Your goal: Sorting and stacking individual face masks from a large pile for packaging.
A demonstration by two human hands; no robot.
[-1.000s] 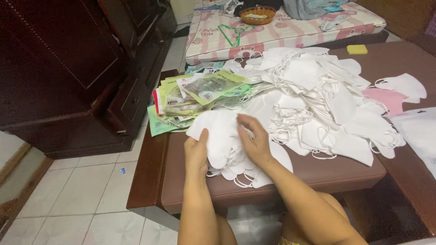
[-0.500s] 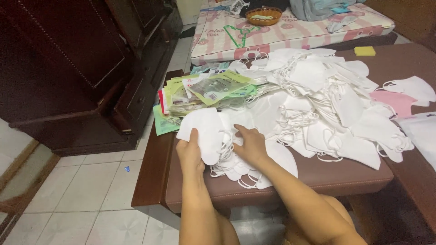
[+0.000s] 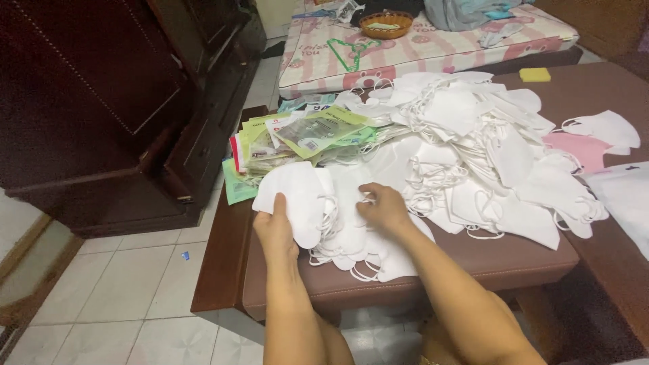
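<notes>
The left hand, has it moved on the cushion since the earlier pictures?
Yes. The left hand, which holds a white mask, has come a little nearer to the stack of green packets, away from the cushion's near edge.

The white masks looked like soft, matt cloth with thin elastic loops; the one under the left hand was smooth and faintly creased. Just beyond that hand, the green packets were glossy plastic film that caught the light. Under the right hand, the worktop had a brown, smooth, leather-like padded cover with a dull sheen, edged in polished wood. Left of the hands, the cabinet was dark varnished wood, and the floor was pale, smooth tile.
</notes>
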